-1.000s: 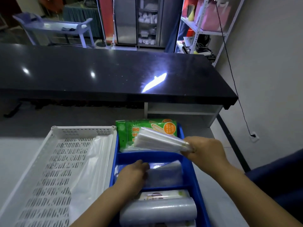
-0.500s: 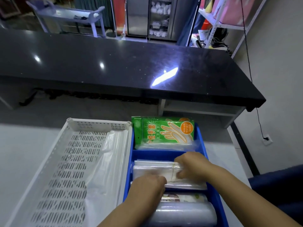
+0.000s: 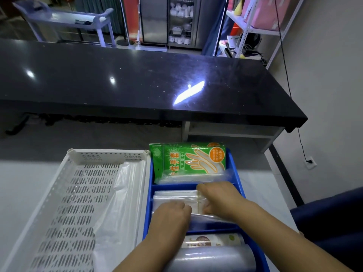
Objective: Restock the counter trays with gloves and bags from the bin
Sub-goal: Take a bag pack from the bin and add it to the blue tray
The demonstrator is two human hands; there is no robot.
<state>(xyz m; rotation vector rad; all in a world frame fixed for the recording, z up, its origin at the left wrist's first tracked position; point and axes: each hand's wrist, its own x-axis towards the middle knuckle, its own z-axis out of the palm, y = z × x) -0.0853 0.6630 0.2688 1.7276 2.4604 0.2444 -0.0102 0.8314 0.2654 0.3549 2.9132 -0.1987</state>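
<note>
Hands: left hand (image 3: 172, 213) and right hand (image 3: 218, 199) press flat on crinkly clear bag stack (image 3: 174, 197), fingers curled, lower centre.
Tray: glossy blue tray (image 3: 234, 171), rectangular compartments.

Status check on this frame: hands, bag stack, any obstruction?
Both hands, left and right, pressing the clear bag stack into the blue tray middle compartment. Green glove pack sits in the far compartment. Nothing in the way.

Long black counter (image 3: 137, 85) w/ glossy top, light reflections on it. Behind: steel fridge (image 3: 170, 20), white shelf rack (image 3: 255, 30) at right. Grey wall (image 3: 324, 75) w/ socket (image 3: 310, 161).
</note>
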